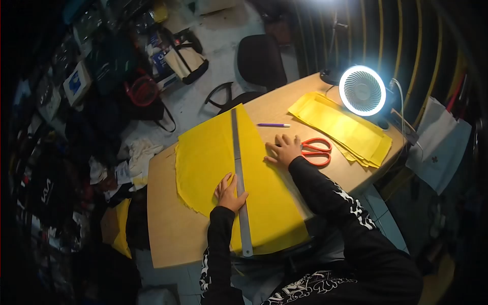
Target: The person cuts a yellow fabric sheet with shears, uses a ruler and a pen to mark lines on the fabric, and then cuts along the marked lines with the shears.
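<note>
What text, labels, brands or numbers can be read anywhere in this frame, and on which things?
None can be read.
Ruler: any markings are too small to make out.
Sleeves: white pattern, not legible as letters.
White bag: a small dark mark, too small to read.
Boxes and bags on the floor: blue and white print, blurred.
Left hand rests on the ruler; right hand lies flat on the yellow fabric.

A wooden bench [173, 229] stands on a pale floor [213, 30], with a black office chair [259, 63] pushed up at its far side. A glowing ring lamp [362, 90] lights the far corner, the room otherwise dim. Bags [185, 58] and clutter crowd the floor to the left.
</note>
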The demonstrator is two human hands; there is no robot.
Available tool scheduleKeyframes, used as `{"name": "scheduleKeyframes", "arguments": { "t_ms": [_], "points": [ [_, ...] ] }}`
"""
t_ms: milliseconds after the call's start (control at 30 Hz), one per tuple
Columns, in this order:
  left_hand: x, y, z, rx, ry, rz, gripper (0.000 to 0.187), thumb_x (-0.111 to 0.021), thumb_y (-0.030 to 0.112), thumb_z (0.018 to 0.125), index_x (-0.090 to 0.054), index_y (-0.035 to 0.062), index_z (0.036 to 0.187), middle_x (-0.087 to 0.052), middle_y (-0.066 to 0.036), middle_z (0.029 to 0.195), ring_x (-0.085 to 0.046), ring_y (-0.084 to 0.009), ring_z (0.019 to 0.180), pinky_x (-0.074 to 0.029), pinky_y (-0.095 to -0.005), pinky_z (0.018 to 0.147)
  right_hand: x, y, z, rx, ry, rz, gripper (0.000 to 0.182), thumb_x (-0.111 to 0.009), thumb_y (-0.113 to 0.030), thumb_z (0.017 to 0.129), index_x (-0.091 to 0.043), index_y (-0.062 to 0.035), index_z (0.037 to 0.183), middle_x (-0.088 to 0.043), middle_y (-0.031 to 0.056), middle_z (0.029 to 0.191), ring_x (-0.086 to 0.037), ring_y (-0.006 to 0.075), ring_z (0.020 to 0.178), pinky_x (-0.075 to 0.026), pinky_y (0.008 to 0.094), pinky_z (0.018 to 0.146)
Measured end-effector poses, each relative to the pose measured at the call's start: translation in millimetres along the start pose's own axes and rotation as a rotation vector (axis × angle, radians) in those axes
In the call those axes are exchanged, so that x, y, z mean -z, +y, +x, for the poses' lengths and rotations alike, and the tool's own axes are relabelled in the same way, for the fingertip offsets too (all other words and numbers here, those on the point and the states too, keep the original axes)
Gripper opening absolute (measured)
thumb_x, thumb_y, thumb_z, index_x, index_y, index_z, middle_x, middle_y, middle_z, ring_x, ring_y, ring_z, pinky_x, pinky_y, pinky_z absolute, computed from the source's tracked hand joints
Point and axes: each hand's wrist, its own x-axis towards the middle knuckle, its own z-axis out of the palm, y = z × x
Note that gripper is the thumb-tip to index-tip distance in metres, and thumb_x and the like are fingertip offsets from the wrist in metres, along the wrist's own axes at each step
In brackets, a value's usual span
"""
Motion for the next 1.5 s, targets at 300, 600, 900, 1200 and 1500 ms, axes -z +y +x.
{"name": "scheduleKeyframes", "arguments": {
  "t_ms": [300, 600, 900, 1200, 1500],
  "points": [
    [31.4, -30.3, 2.3, 0.019, -0.173, 0.042, 0.070, -0.064, 0.030, 0.070, -0.048, 0.0230, 0.138, -0.038, -0.009, 0.133, -0.033, -0.0307, 0.124, -0.029, -0.0460, 0.103, 2.9, -0.2, -1.9, 0.021, 0.101, 0.029, 0.058, -0.047, -0.069, 0.083, -0.052, -0.0337, 0.128, -0.046, 0.0058, 0.134, -0.037, 0.0232, 0.127, -0.029, 0.0558, 0.095],
    [57.2, -67.5, 10.6, 0.046, -0.303, 0.084, 0.073, -0.058, 0.014, 0.071, -0.046, 0.0373, 0.139, -0.037, -0.006, 0.128, -0.034, -0.0285, 0.118, -0.034, -0.0439, 0.097, 16.9, 3.7, -1.1, 0.000, -0.012, 0.124, 0.069, -0.048, -0.072, 0.080, -0.051, -0.0266, 0.132, -0.046, 0.0085, 0.134, -0.038, 0.0246, 0.129, -0.028, 0.0528, 0.098],
    [62.1, -99.8, 26.9, -0.068, -0.230, -0.016, 0.070, -0.056, 0.007, 0.069, -0.051, 0.0274, 0.136, -0.044, -0.010, 0.127, -0.041, -0.0318, 0.117, -0.038, -0.0366, 0.100, 13.7, 5.1, 1.6, -0.043, 0.071, 0.167, 0.077, -0.059, -0.075, 0.070, -0.051, -0.0254, 0.129, -0.049, 0.0070, 0.130, -0.043, 0.0207, 0.121, -0.031, 0.0533, 0.090],
    [79.2, -110.5, -2.7, -0.077, -0.017, -0.028, 0.042, -0.069, 0.016, 0.077, -0.063, 0.0128, 0.119, -0.056, -0.011, 0.116, -0.049, -0.0320, 0.111, -0.042, -0.0396, 0.096, 13.8, -34.7, -19.4, 0.048, -0.065, 0.100, 0.123, -0.048, -0.091, 0.060, -0.031, -0.0015, 0.142, -0.025, 0.0294, 0.146, -0.017, 0.0436, 0.139, -0.008, 0.0701, 0.103],
    [73.4, -109.3, -6.2, -0.194, 0.023, 0.064, 0.032, -0.065, 0.010, 0.084, -0.064, 0.0092, 0.117, -0.056, -0.012, 0.111, -0.051, -0.0318, 0.104, -0.043, -0.0385, 0.092, 26.8, -23.6, -15.6, 0.092, -0.281, 0.129, 0.135, -0.048, -0.094, 0.054, -0.019, -0.0021, 0.148, -0.014, 0.0272, 0.152, -0.006, 0.0409, 0.144, -0.002, 0.0671, 0.107]
  ]
}}
